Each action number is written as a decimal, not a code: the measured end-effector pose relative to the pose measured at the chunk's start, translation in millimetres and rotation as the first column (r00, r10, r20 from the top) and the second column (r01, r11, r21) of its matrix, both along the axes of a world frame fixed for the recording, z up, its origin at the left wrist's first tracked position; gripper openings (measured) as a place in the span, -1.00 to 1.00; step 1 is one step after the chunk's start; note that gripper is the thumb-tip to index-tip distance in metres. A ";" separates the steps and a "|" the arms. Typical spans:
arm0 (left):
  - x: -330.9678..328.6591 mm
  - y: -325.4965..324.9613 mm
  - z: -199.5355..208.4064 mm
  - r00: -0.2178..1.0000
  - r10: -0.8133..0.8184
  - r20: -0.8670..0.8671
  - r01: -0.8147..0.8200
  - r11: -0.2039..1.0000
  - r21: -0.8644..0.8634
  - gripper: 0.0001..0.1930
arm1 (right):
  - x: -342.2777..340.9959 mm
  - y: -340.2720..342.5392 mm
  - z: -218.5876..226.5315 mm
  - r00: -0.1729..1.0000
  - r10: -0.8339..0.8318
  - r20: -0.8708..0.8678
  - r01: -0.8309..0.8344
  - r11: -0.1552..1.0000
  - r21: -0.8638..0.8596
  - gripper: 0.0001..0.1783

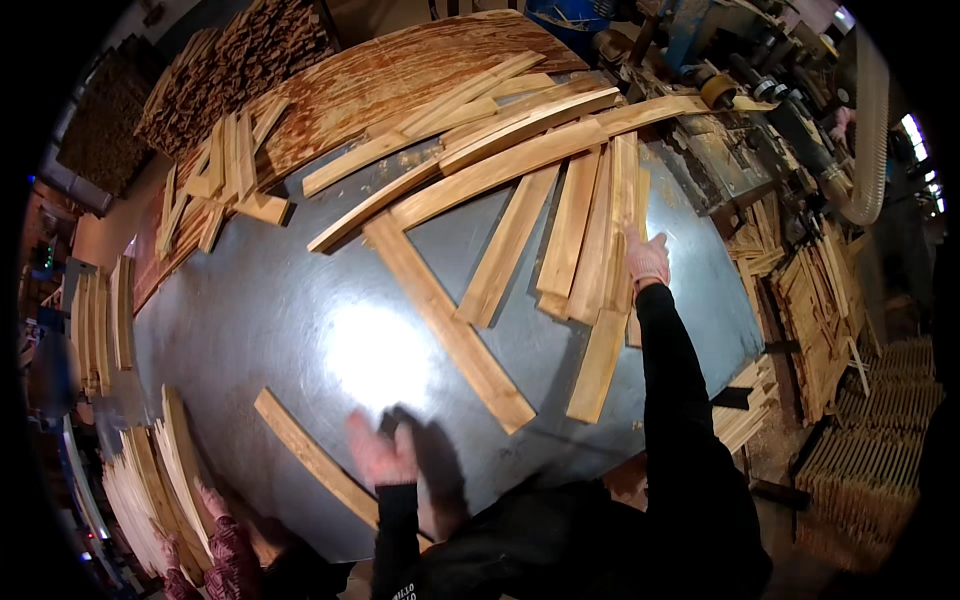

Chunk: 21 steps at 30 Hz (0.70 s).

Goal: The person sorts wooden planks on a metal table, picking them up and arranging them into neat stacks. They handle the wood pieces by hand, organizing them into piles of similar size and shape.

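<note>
My right hand (648,260) reaches out over a fan of wooden boards. Its fingers are apart and touch, or nearly touch, the edge of a long wooden board (622,200); nothing is visibly gripped. My left hand (382,452), somewhat smeared by motion, hovers above the metal tabletop (250,320) with thumb and fingers apart and holds nothing. Close to it lies a narrow wooden board (310,455), running under my left arm. Between my hands, another board (455,330) lies slanted, and a shorter one (598,368) points toward me.
More boards (500,170) lie crossed at the far side, one reaching toward a machine (740,100) at the far right. A reddish-brown sheet (370,90) borders the table, with stacked wood behind. At the lower left, another person's hands (212,502) touch upright boards (175,470). Slats (860,470) stand stacked at right.
</note>
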<state>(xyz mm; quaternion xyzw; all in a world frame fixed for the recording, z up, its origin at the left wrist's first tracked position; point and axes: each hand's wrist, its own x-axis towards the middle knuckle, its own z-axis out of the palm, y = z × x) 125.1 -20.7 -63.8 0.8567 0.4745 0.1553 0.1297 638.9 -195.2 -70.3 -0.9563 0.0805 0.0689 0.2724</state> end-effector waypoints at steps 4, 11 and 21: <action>237.4 39.6 10.7 0.839 -0.458 0.293 0.517 0.840 -0.168 -0.31 | -1.5 -5.0 -17.6 0.993 0.104 -0.063 -0.110 0.990 -0.094 0.12; 423.4 -64.8 -12.7 0.861 -0.472 -0.189 0.441 0.878 -0.184 -0.02 | 15.2 5.2 -74.4 0.894 0.251 -0.371 0.011 0.815 0.579 0.11; 338.7 -159.1 -3.7 0.827 -0.522 -0.210 0.422 0.822 -0.383 -0.07 | -79.2 -43.8 -11.3 0.848 0.249 -0.468 0.305 0.493 0.815 -0.47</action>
